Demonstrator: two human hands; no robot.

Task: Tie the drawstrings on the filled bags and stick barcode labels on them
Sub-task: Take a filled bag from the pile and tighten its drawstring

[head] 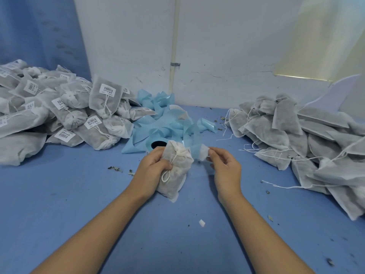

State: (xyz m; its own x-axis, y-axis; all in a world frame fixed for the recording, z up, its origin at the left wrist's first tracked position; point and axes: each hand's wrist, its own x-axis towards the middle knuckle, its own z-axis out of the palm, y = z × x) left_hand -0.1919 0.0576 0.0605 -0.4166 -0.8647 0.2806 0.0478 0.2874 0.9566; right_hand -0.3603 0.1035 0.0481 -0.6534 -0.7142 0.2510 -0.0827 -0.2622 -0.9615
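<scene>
My left hand [153,165] grips a filled grey mesh bag [176,171] near its cinched neck, just above the blue table; its white drawstring hangs in a loop by my thumb. My right hand [223,165] pinches a white label [203,153] that is coming off the light blue backing strip [194,148]. The label roll [158,144] lies right behind the bag, its dark core showing. The label's printed side is blurred.
A heap of tied, barcode-labelled bags [65,113] fills the left of the blue table [83,198]. A heap of bags without labels [308,141], strings loose, fills the right. Spent blue backing paper [164,117] is tangled at the back centre against the white wall. Crumbs and a white scrap [201,223] dot the table.
</scene>
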